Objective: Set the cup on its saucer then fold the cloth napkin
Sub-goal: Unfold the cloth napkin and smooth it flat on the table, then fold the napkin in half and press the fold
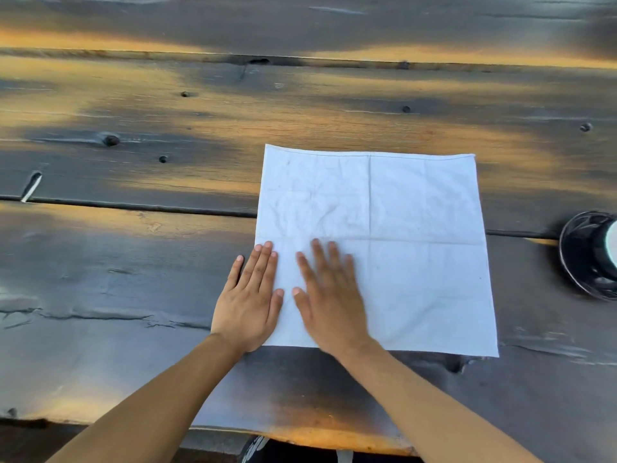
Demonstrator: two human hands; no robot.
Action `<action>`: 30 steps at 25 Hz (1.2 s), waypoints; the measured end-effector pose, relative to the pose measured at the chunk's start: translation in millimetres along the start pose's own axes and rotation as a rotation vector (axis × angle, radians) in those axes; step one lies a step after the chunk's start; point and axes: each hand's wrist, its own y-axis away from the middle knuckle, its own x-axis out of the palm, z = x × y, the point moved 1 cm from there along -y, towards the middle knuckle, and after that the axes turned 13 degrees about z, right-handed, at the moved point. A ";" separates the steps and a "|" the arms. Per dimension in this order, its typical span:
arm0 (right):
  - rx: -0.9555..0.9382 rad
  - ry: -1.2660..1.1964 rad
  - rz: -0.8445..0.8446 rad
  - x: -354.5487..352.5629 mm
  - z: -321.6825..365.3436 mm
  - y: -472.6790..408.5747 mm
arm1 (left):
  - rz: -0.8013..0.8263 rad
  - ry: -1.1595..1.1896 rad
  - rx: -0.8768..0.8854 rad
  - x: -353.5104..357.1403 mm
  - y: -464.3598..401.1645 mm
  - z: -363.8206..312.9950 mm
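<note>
A white cloth napkin (394, 228) lies spread flat and unfolded on the dark wooden table, with crease lines crossing its middle. My left hand (248, 299) rests palm down on the napkin's near left edge, fingers straight and partly off the cloth. My right hand (329, 299) lies flat on the napkin just beside it, slightly blurred. At the right edge of the view, a pale cup (610, 247) stands on a dark saucer (576, 262), both cut off by the frame.
The table (133, 279) is rough dark planks with knots, gaps and a cracked near edge (300, 436). A small white chip (30, 187) sits in a plank gap at far left.
</note>
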 end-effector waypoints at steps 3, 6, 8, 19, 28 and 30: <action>-0.056 0.082 0.059 11.2 5.3 -0.5 | 0.001 -0.001 0.012 -0.6 0.0 0.4; 0.006 0.105 0.017 9.5 -54.0 15.7 | -0.001 0.014 0.004 0.2 0.0 1.3; 0.131 0.110 -0.023 3.6 -112.8 35.8 | -0.001 0.015 0.003 0.8 1.1 1.4; 0.394 -0.323 -0.313 -51.5 -205.5 39.2 | -0.055 0.097 0.109 -55.0 -29.3 20.7; 0.489 -0.414 -0.210 -135.8 -266.9 -99.2 | -0.082 0.242 -0.127 -140.2 -175.0 45.3; 0.446 -0.353 -0.130 -142.9 -274.3 -113.1 | -0.022 0.230 -0.137 -146.4 -193.7 49.5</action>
